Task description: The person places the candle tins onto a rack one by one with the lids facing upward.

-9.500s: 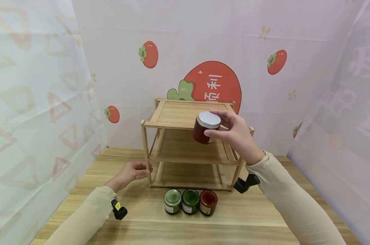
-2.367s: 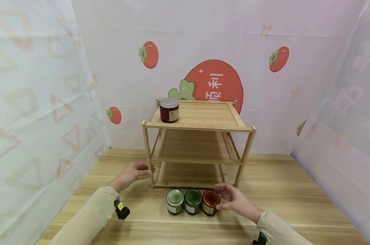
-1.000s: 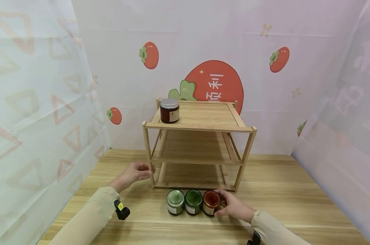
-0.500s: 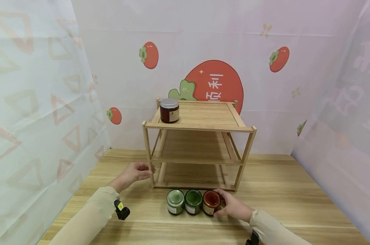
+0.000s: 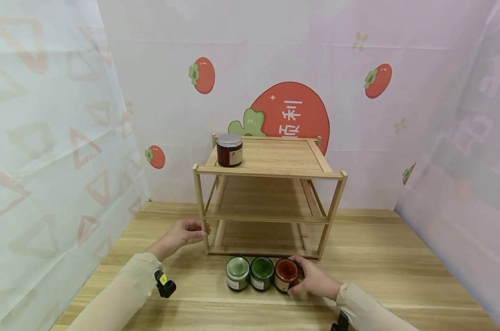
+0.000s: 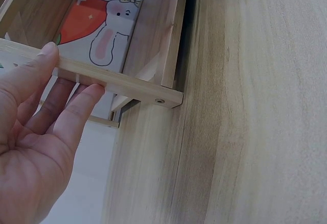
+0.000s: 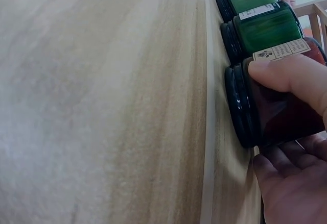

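We see the right grip (image 5: 316,278) narrowed around the red jar (image 5: 286,271), with the thumb on the label side and fingers along the opposite side. The red jar stands on the surface (image 5: 390,266) with its dark, capped end down, as the right wrist view shows us. It is the rightmost of three jars lined up just in front of the wooden rack (image 5: 270,172). The dark green jar (image 5: 262,273) is in the middle and the light green jar (image 5: 237,273) at the left end, both also cap down.

The left grip (image 5: 178,236) holds the rack's front left post (image 5: 199,197) low down, pinched between thumb and fingers. On the rack's top shelf, near its left edge, we find the silver-lidded jar (image 5: 229,151), upright and dark red, its pale label facing front.

Behind the rack we see a pale backdrop (image 5: 337,27) printed with red fruit and green leaves. Beige sleeves (image 5: 117,294) cover both forearms.
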`<state>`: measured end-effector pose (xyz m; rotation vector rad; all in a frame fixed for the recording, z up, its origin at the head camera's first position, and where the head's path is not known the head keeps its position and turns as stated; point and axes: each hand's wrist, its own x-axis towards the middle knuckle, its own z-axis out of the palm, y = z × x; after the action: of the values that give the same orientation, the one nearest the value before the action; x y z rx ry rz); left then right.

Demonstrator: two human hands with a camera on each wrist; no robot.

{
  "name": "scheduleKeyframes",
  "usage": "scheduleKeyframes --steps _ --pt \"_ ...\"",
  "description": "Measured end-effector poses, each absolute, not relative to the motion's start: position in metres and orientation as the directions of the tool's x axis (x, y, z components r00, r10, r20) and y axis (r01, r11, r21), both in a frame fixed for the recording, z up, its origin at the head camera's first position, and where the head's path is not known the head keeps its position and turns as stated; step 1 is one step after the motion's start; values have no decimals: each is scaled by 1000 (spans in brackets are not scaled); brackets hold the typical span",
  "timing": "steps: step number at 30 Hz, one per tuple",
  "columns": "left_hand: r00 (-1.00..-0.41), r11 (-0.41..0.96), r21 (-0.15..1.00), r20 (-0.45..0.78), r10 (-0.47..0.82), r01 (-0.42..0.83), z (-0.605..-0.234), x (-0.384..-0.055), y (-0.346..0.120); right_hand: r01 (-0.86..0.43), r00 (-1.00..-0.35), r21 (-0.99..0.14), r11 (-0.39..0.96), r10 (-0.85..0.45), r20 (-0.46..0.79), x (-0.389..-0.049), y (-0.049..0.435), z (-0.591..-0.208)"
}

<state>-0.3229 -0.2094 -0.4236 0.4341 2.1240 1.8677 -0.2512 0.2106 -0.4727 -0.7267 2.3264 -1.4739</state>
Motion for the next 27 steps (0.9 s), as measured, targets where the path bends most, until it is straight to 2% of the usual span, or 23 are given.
scheduleKeyframes --steps 6,14,21,27 --pt "-912 119 992 -8 409 45 -425 -324 -208 -319 -837 -884 342 -539 93 -246 211 -467" --pt "-915 134 990 -12 403 46 -425 -323 -209 -321 -874 -901 292 -458 163 -246 216 -445" --pt "-912 129 990 -8 410 50 -425 -323 -209 -330 -906 -895 301 -368 210 -245 218 -418" --pt "-915 121 992 -12 402 40 -425 -324 -209 -390 -874 -898 203 -387 293 -247 218 -400"
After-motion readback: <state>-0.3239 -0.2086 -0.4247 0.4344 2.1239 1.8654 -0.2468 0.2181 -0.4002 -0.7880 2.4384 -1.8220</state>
